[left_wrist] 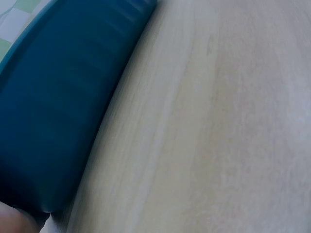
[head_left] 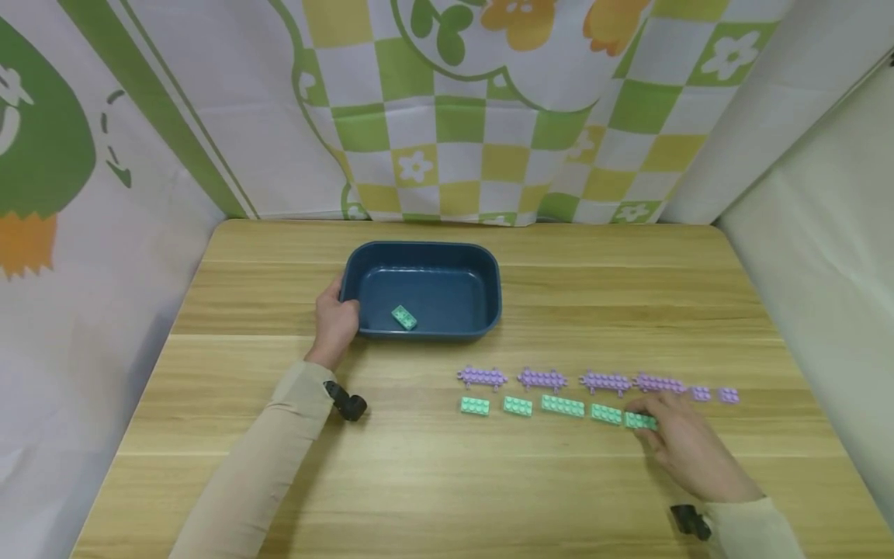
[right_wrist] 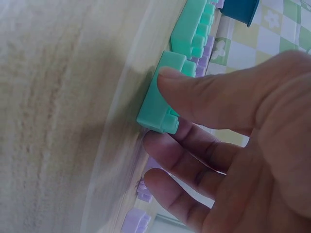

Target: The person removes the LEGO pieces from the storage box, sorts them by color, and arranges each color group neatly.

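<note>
At the left end of a dark blue plastic bin (head_left: pixel 447 336), my left hand (head_left: pixel 335 320) grips the wall, thumb over the rim. One green building block (head_left: pixel 403 317) lies inside the bin. In the left wrist view the bin's outer side (left_wrist: pixel 63 97) and a bit of the thumb (left_wrist: pixel 17 221) show. My right hand (head_left: pixel 687 446) pinches the rightmost green block (head_left: pixel 639 421) of a row on the table. The right wrist view has the thumb (right_wrist: pixel 194 94) on the near face of this green block (right_wrist: pixel 158 99), with fingers behind it.
More green blocks (head_left: pixel 562 405) stretch leftward in the same row. Behind them runs a row of purple blocks (head_left: pixel 606 381), long ones with side knobs and two small ones (head_left: pixel 729 395) at the right. A checked curtain (head_left: pixel 475 124) hangs at the wooden table's (head_left: pixel 594 303) back edge.
</note>
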A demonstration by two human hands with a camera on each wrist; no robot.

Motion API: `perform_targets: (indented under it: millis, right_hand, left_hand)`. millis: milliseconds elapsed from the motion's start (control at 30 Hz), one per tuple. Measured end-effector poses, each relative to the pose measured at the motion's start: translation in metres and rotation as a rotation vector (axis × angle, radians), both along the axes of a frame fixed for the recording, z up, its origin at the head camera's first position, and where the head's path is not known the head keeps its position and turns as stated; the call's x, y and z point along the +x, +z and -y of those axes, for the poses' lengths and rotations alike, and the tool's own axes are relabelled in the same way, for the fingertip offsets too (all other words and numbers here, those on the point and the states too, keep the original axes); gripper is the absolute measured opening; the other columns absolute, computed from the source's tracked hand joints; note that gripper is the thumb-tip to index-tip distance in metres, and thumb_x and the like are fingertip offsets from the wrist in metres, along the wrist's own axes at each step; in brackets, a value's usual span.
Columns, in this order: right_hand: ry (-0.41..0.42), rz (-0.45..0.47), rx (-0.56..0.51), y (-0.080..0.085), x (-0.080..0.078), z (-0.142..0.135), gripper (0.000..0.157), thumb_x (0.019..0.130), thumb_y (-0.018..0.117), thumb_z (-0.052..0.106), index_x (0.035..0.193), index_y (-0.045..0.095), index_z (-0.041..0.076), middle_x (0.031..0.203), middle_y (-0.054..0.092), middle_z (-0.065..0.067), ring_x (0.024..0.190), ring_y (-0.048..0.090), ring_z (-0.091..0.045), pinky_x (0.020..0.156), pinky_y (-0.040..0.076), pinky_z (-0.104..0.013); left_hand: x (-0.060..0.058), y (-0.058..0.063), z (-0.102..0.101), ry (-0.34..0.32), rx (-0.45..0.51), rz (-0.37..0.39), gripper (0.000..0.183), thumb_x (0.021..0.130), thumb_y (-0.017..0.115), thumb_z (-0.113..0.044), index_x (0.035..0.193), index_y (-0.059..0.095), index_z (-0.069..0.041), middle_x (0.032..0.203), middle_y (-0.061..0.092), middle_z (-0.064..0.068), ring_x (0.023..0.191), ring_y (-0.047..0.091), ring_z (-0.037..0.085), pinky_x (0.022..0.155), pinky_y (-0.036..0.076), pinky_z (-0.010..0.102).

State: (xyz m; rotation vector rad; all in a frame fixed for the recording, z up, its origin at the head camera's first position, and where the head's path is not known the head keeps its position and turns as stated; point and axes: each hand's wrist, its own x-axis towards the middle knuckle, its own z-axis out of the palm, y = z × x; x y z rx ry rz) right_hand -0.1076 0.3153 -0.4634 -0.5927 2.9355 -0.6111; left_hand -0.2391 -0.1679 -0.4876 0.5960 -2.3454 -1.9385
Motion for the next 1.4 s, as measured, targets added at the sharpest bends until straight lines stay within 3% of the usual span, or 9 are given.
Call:
perform_targets:
  millis: [167,500,633,733,867,1067,1267,1400]
  right_hand:
    - [0.001,0.006,-0.006,0.0,-0.001,0.001,0.035,0.074,0.075,-0.005,0.106,0.064,0.005,0.104,0.065,-0.012,0.103,0.057,-0.041,0.099,0.025,-0.073]
    - [0.028,-0.034,-0.012,0.003,-0.002,0.001,0.043,0.071,0.077,-0.003,0.111,0.063,0.002,0.109,0.064,-0.015,0.102,0.055,-0.038,0.094,0.039,-0.065]
    - [0.022,0.034,0.029,0.017,-0.005,-0.001,0.049,0.074,0.077,-0.001,0.12,0.059,-0.002,0.113,0.062,-0.017,0.102,0.057,-0.037,0.083,0.05,-0.057]
    - [0.005,0.11,0.045,0.033,-0.011,-0.002,0.048,0.08,0.074,0.003,0.123,0.055,-0.006,0.117,0.059,-0.022,0.106,0.055,-0.042,0.085,0.049,-0.059]
    - [0.012,0.102,0.044,0.055,-0.027,0.007,0.049,0.084,0.073,0.011,0.125,0.053,-0.007,0.113,0.059,-0.022,0.102,0.056,-0.041,0.08,0.05,-0.058]
    - [0.031,-0.015,-0.019,0.081,-0.059,0.064,0.045,0.093,0.065,0.021,0.128,0.054,-0.003,0.118,0.059,-0.02,0.107,0.056,-0.037,0.085,0.048,-0.057]
    - [0.072,-0.099,-0.1,0.07,-0.084,0.147,0.038,0.093,0.065,0.026,0.122,0.06,0.002,0.112,0.063,-0.013,0.102,0.059,-0.03,0.086,0.05,-0.048]
    - [0.103,-0.127,-0.121,0.063,-0.1,0.193,0.038,0.093,0.065,0.03,0.12,0.062,0.003,0.104,0.064,-0.009,0.095,0.06,-0.025,0.079,0.052,-0.041]
  left_hand:
    - [0.0,0.0,0.001,0.004,-0.012,0.001,0.069,0.082,0.04,0.007,0.15,0.035,-0.006,0.154,0.035,0.008,0.142,0.026,0.019,0.116,0.022,0.033]
    - [0.0,0.0,0.004,0.015,-0.013,-0.01,0.069,0.081,0.041,0.008,0.149,0.037,-0.005,0.153,0.037,0.009,0.142,0.027,0.02,0.116,0.023,0.033]
    - [-0.001,0.001,0.006,0.017,-0.022,-0.015,0.07,0.08,0.041,0.008,0.149,0.037,-0.006,0.152,0.037,0.009,0.141,0.028,0.02,0.115,0.023,0.034]
    - [-0.002,0.002,0.006,0.013,-0.024,-0.011,0.07,0.081,0.041,0.007,0.149,0.037,-0.007,0.153,0.037,0.008,0.141,0.027,0.02,0.115,0.023,0.033]
    - [-0.002,0.004,0.008,0.008,-0.017,-0.008,0.07,0.082,0.04,0.008,0.15,0.036,-0.006,0.153,0.036,0.008,0.141,0.027,0.019,0.115,0.023,0.033]
    - [0.0,0.004,0.008,0.011,-0.022,0.003,0.07,0.081,0.041,0.007,0.149,0.037,-0.007,0.152,0.037,0.009,0.141,0.027,0.02,0.115,0.023,0.034]
    - [0.001,0.001,0.006,0.009,-0.026,0.022,0.069,0.081,0.042,0.007,0.148,0.039,-0.007,0.152,0.038,0.009,0.141,0.028,0.02,0.115,0.023,0.035]
    - [0.0,0.0,0.004,0.004,-0.021,0.015,0.069,0.081,0.041,0.008,0.148,0.039,-0.006,0.152,0.038,0.01,0.141,0.028,0.021,0.115,0.023,0.035]
